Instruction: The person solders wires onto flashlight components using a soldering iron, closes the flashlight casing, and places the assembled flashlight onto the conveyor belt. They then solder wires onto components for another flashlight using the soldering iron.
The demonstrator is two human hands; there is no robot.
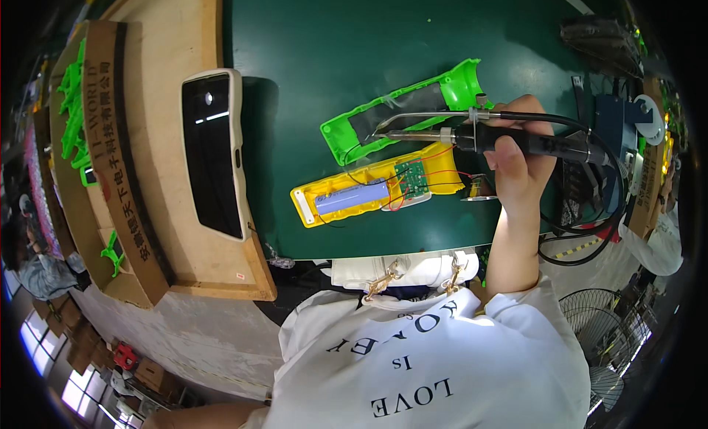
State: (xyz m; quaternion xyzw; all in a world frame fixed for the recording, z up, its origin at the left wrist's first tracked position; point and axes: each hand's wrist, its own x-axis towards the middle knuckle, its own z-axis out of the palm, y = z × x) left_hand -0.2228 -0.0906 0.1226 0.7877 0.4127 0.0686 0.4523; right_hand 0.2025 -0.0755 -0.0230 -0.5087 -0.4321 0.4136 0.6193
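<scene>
My right hand [522, 160] is closed round the handle of a soldering iron [464, 138] with a thin curved metal tube fixed alongside it. The iron's tip points left, over the dark strip inside a green plastic half-shell [461, 86]; whether it touches is too small to tell. Just nearer lies a yellow half-shell [445, 161] holding a purple cylindrical battery [350, 197] and a green circuit board [411, 180] with red and black wires. A thin black wire runs between the two shells. Beside the yellow shell's right end sits a small round metal part [481, 189]. My left hand is out of the picture.
A phone in a pale case [237, 134] lies left on the green table [310, 31]. Further left, a cardboard box [125, 171] holds green plastic parts. A blue device [618, 119] and looping black cable [575, 261] are at right. A fan [601, 326] stands below.
</scene>
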